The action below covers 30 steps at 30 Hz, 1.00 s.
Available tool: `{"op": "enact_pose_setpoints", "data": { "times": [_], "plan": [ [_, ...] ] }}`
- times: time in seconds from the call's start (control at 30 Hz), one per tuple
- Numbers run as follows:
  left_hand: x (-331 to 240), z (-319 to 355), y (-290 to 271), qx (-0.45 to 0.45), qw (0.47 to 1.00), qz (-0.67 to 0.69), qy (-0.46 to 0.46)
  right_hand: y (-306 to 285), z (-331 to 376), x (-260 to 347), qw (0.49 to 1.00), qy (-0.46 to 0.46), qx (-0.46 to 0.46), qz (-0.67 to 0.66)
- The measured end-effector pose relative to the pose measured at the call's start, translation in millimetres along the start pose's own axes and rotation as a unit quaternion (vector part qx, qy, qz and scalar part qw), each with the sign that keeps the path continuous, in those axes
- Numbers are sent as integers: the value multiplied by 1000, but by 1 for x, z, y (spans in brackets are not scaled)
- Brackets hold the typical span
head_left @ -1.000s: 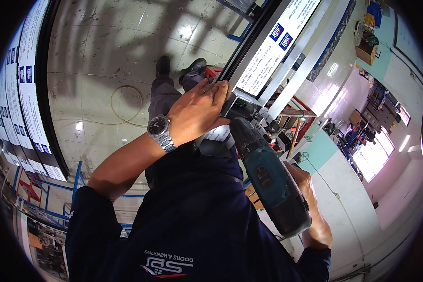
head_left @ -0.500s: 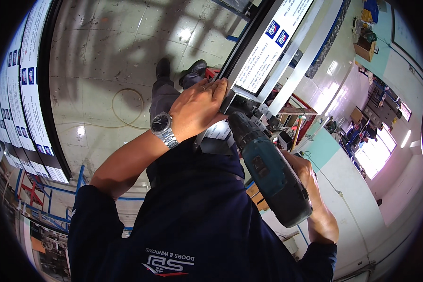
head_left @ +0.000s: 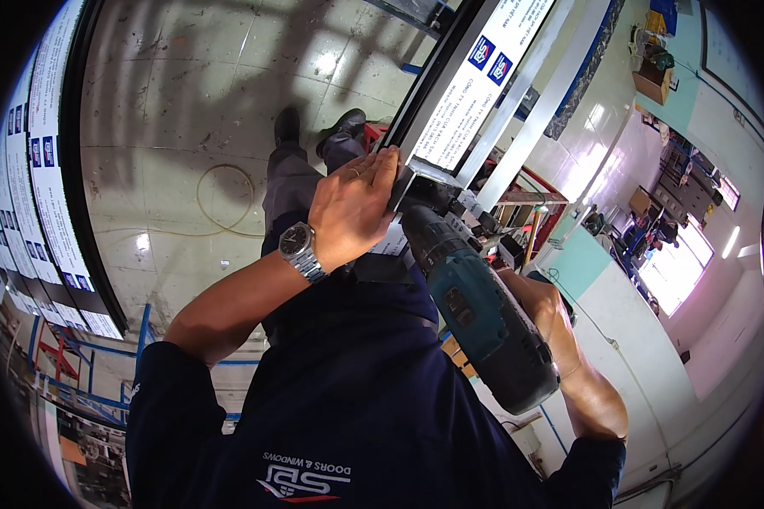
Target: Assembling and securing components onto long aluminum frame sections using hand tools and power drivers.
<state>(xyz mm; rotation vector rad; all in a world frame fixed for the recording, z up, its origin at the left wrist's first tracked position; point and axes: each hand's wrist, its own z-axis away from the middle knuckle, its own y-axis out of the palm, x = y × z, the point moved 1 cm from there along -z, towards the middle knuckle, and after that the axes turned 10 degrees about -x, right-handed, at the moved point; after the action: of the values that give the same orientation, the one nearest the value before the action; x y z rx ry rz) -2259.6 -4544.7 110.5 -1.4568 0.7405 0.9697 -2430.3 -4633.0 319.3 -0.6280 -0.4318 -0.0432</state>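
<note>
A long dark metal profile (head_left: 463,106) with white protective film runs up and away from the middle. My left hand (head_left: 348,208) is closed over the corner at its near end, fingers pressed together along the dark edge and thumb near the drill's front. In my right hand (head_left: 535,301) is a teal and black cordless drill (head_left: 475,297), my fingers round its grip, which its body mostly hides. The drill's nose points into the cavity at the profile's end; its bit and any screw are hidden. A short dark piece (head_left: 389,268) with white film lies below the left hand, against my waist.
Bare silvery bars (head_left: 518,106) lie beside the profile, above a red rack (head_left: 552,199). Film-covered profiles (head_left: 51,161) stand at the left. A thin hose (head_left: 227,199) loops on the floor. Blue metal frames (head_left: 144,327) stand at lower left, and a cardboard box (head_left: 654,82) at upper right.
The whole view has shifted slightly. My left hand stays on the profile's corner, and the drill's nose remains at the cavity, with its body barely moved.
</note>
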Motion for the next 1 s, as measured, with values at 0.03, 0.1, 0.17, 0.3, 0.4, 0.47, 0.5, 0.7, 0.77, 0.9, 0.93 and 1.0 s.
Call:
{"op": "enact_pose_setpoints", "data": {
  "times": [0.03, 0.1, 0.17, 0.3, 0.4, 0.47, 0.5, 0.7, 0.77, 0.9, 0.93, 1.0],
  "plan": [
    [0, 1, 1, 2, 1000, 1, -1, 0, 0, 0, 1000, -9, -1, 2],
    [2, 3, 1, -4, 1000, -4, -7, 0, -2, 0, 1000, -19, -2, 3],
    [1, 3, 2, -5, 1000, 0, -9, 0, -2, -1, 1000, 8, 0, -16],
    [0, 1, 1, -1, 1000, 2, -9, -1, -2, -3, 1000, -6, 3, -2],
    [-1, 1, 0, 1, 1000, 1, -9, -3, -2, -3, 999, 12, 9, -34],
    [-2, 0, -3, 12, 1000, -6, -13, -3, -3, -5, 997, 38, 7, -67],
    [-3, 0, -3, 22, 1000, -11, -18, -3, -3, -7, 997, 37, 6, -68],
    [-2, 0, -2, 13, 1000, -4, -18, -1, -3, -4, 1000, -31, 2, 0],
    [-3, 0, -3, 14, 1000, -8, -22, -1, -4, -5, 999, -32, 0, 9],
    [-3, 0, -4, 17, 999, -19, -29, 0, -6, -7, 999, -36, 5, 1],
    [-4, -2, -3, 17, 999, -12, -26, -2, -4, -2, 1000, -28, -4, 5],
    [-7, -7, -2, 15, 1000, 6, -15, -7, -1, 7, 1000, -13, -18, 13]
  ]
}}
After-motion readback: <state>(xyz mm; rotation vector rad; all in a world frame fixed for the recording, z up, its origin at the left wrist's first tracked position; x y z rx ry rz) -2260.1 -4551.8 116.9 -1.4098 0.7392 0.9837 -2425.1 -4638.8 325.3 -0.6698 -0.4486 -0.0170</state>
